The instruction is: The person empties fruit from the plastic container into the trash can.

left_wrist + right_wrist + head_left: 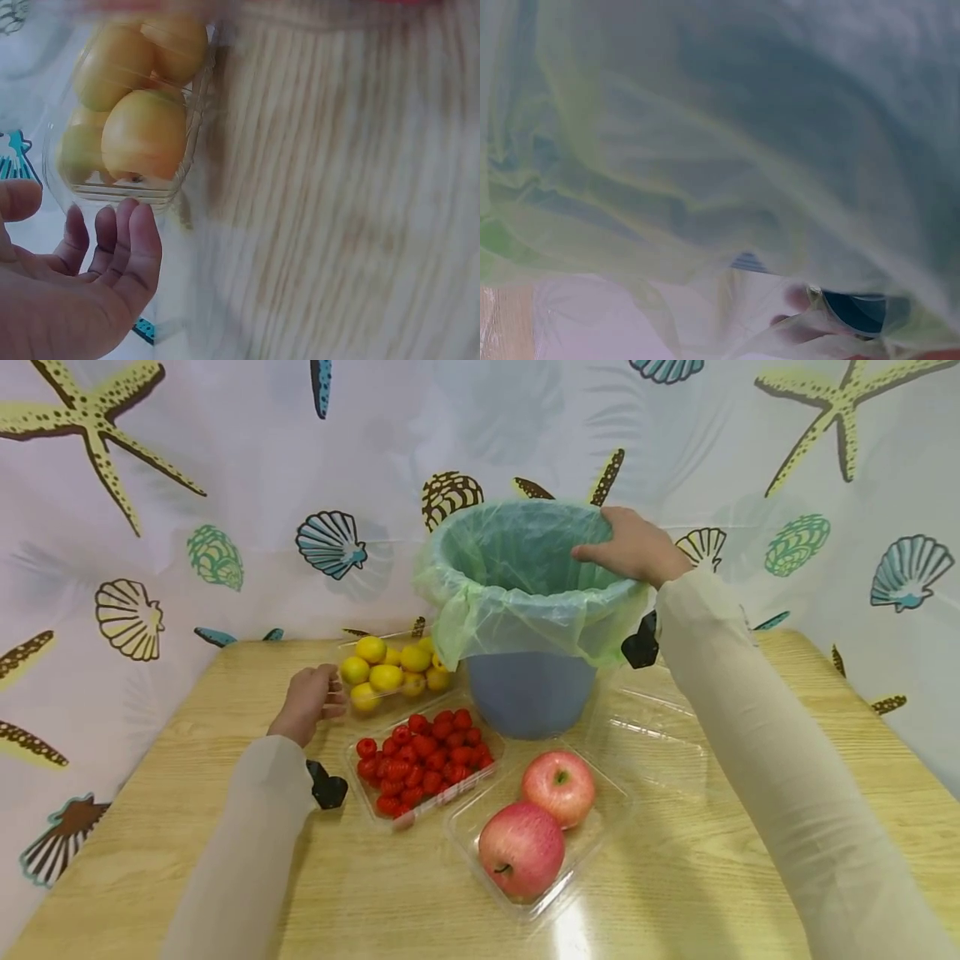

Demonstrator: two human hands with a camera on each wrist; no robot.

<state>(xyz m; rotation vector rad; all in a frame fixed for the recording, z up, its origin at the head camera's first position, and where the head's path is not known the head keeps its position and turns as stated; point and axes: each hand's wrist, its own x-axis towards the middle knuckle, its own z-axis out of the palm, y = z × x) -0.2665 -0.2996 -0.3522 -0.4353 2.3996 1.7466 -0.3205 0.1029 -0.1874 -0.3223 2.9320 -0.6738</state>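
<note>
My right hand (637, 547) grips the right rim of a blue bin (532, 693), thumb toward the inside. A thin pale-green bag (525, 618) lines the bin and hangs over its rim; in the right wrist view its folds fill most of the picture, with blurred fingertips (799, 330) near the rim. My left hand (306, 702) is at the left end of a clear plastic box of lemons (386, 678), holding nothing. Its loosely bent fingers (142, 251) come right up to the box's end in the left wrist view.
In front of the bin stand a clear box of red raspberries (423, 760) and a clear tray with two apples (521, 849). An empty-looking clear plastic container (652, 739) lies right of the bin. Behind the wooden table (375, 893) hangs a shell-patterned cloth (262, 460).
</note>
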